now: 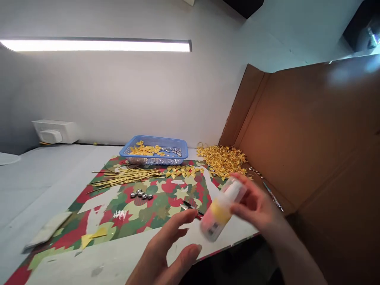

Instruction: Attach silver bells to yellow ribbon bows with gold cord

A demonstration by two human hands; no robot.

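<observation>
My right hand (257, 202) grips a small plastic bottle (218, 215) by its white upper end. The bottle is tilted, with a pink and yellow label, and motion blurs it slightly. Left of it, my left hand (170, 249) is open, thumb and fingers apart, with nothing in it. A pair of red-handled pliers or snips (190, 206) lies just behind, partly hidden by the left fingers and the bottle. Several shiny silver beads (141, 194) sit on the camouflage-patterned mat (160, 213). Two yellow folded pieces (93, 236) lie near its front left.
A blue basket (130, 140) with yellow pieces and silver beads stands at the back. Before it lie thin golden sticks (124, 177) and yellow bows (184, 171). A heap of golden bows (224, 158) rests by a tall cardboard wall (311, 130), near a pen-like tool (273, 196).
</observation>
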